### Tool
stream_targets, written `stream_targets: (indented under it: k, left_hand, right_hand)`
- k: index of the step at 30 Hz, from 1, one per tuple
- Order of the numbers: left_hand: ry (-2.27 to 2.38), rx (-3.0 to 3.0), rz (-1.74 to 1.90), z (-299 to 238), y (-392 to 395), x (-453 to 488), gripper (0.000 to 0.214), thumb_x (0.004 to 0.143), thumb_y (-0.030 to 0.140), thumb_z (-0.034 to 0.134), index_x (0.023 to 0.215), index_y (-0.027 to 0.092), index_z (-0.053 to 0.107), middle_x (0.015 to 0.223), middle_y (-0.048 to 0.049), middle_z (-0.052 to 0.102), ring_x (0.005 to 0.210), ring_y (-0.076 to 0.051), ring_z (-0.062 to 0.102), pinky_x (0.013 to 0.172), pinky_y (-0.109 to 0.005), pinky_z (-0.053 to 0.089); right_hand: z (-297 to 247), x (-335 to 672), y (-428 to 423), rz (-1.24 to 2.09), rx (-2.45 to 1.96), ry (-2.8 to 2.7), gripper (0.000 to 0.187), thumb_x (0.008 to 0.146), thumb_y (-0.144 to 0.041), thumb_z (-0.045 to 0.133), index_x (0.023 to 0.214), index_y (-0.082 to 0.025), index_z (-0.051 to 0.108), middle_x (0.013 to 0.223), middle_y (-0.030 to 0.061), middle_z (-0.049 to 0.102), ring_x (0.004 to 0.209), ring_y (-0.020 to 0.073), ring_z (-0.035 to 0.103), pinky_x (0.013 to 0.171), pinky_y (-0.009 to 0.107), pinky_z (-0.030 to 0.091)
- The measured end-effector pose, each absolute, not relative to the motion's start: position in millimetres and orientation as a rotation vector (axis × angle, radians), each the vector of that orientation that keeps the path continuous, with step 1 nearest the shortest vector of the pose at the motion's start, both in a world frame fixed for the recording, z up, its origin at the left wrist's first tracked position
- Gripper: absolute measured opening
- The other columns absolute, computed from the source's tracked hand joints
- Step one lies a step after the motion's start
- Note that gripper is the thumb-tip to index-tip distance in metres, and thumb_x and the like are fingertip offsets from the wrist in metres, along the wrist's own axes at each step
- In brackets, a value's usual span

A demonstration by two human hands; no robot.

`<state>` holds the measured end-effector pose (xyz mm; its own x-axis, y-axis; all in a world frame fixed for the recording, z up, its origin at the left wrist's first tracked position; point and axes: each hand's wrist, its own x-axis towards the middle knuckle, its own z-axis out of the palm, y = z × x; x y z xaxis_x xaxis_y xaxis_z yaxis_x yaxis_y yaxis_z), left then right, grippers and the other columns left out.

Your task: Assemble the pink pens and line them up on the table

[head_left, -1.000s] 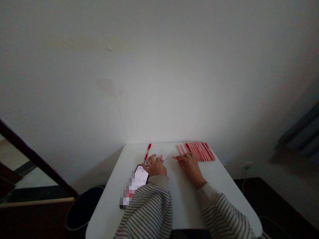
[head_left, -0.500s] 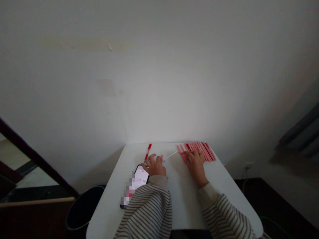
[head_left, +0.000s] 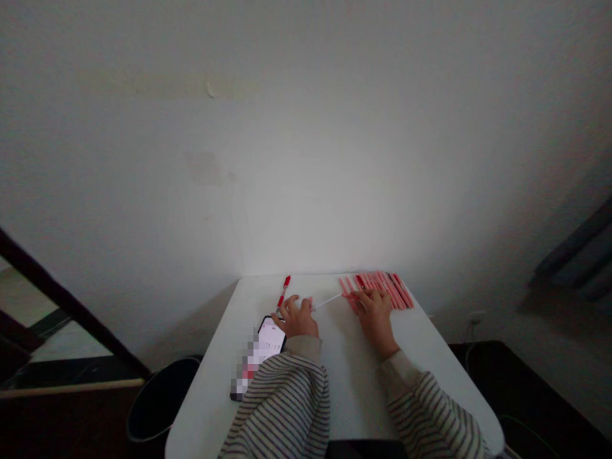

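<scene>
A thin white stick (head_left: 329, 300), which looks like a pen refill, spans the gap between my hands above the table. My left hand (head_left: 300, 319) is closed by its left end, with a small pink piece (head_left: 310, 301) showing at the fingertips. My right hand (head_left: 376, 317) pinches a slim red part (head_left: 350, 295) at the right end. Beyond and beside the right fingers lies a row of several pink and red pens (head_left: 396, 290). The fingers partly hide the nearest pens.
A lit phone (head_left: 270, 341) lies partly under my left forearm. Behind it is a red pen-like piece (head_left: 284, 293). The white table (head_left: 356, 395) meets the wall (head_left: 306, 191) at its far edge. A dark bin (head_left: 162, 395) stands left of the table.
The white stick's right end sits slightly lower and further right, so it lies a little flatter. Both hands stay almost in place.
</scene>
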<state>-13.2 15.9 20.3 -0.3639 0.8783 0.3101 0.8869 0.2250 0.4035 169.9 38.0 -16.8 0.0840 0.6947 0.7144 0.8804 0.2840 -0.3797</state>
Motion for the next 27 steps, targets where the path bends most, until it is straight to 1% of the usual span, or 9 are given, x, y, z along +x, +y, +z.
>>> stream_targets:
  k: [4,9,12,16,20,27]
  left_hand:
    - [-2.383,-1.779,-0.880,14.0,18.0,-13.2,0.026,0.087,0.026,0.044,0.089,0.034,0.069,0.127,0.0018,0.056,0.122,-0.024,0.039,0.108,-0.061,0.019]
    - [-2.268,-1.812,-0.932,5.2,23.1,-13.4,0.019,0.084,0.025,0.051,0.084,0.032,0.069,0.123,0.0006,0.058,0.118,-0.025,0.041,0.106,-0.061,0.020]
    - [-2.211,-1.823,-0.956,1.5,25.3,-12.7,0.018,0.084,0.025,0.051,0.080,0.029,0.068,0.121,0.0004,0.059,0.117,-0.024,0.043,0.105,-0.058,0.021]
    - [-2.165,-1.832,-0.993,-1.6,26.9,-10.8,0.020,0.086,0.024,0.048,0.079,0.026,0.067,0.118,-0.0010,0.060,0.115,-0.023,0.045,0.104,-0.054,0.025]
    - [-2.142,-1.857,-1.006,-3.6,27.9,-9.6,0.018,0.085,0.023,0.049,0.080,0.025,0.066,0.118,-0.0023,0.060,0.114,-0.023,0.047,0.102,-0.053,0.028]
    - [-2.144,-1.914,-1.024,-1.5,26.6,-12.2,0.016,0.085,0.023,0.050,0.083,0.025,0.065,0.120,-0.0031,0.059,0.116,-0.024,0.046,0.102,-0.053,0.027]
  right_hand:
    - [-15.2,169.1,36.8,-0.279,-1.475,-1.674,0.020,0.084,-0.025,0.059,0.100,-0.026,0.071,0.100,0.0079,0.060,0.098,0.0248,0.041,0.085,0.038,0.036]
    - [-13.3,167.7,35.7,-0.248,-1.479,-1.709,0.020,0.084,-0.023,0.060,0.101,-0.029,0.071,0.102,0.0065,0.060,0.099,0.0250,0.041,0.086,0.039,0.034]
    - [-11.5,165.3,34.1,-0.226,-1.468,-1.724,0.020,0.086,-0.023,0.058,0.099,-0.029,0.071,0.102,0.0061,0.060,0.100,0.0248,0.042,0.086,0.039,0.035]
    - [-9.1,160.2,31.2,-0.210,-1.447,-1.766,0.021,0.085,-0.021,0.058,0.099,-0.031,0.071,0.104,0.0056,0.060,0.102,0.0249,0.042,0.087,0.039,0.034]
    - [-7.3,156.2,29.2,-0.183,-1.424,-1.817,0.022,0.085,-0.020,0.059,0.099,-0.032,0.071,0.104,0.0047,0.061,0.101,0.0241,0.043,0.086,0.039,0.035]
    - [-7.0,156.9,29.9,-0.135,-1.413,-1.875,0.022,0.083,-0.019,0.061,0.099,-0.032,0.071,0.100,0.0047,0.062,0.102,0.0230,0.044,0.086,0.038,0.036]
